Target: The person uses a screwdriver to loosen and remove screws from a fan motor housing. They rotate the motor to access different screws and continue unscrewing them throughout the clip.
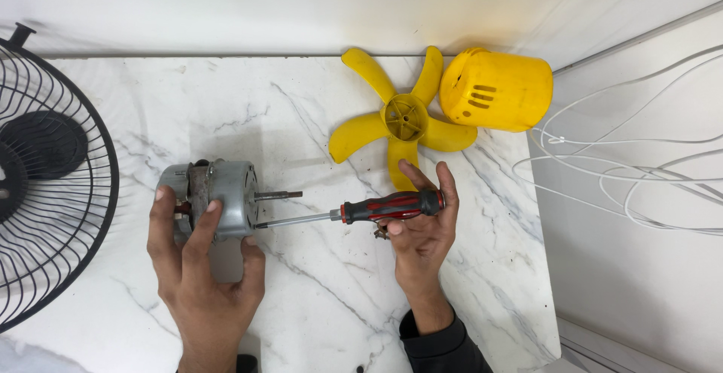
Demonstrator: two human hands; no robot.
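Now the left hand (203, 267) clamps the metal fan motor (217, 198) on the marble table (301, 117), likely heavy, rigid; right hand (418, 226) pinches the screwdriver (361, 211), tip seemingly at its face.

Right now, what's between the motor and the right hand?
In the head view, only the screwdriver: its shaft spans from the right hand to the motor held by the left hand. Beneath is bare marble table.
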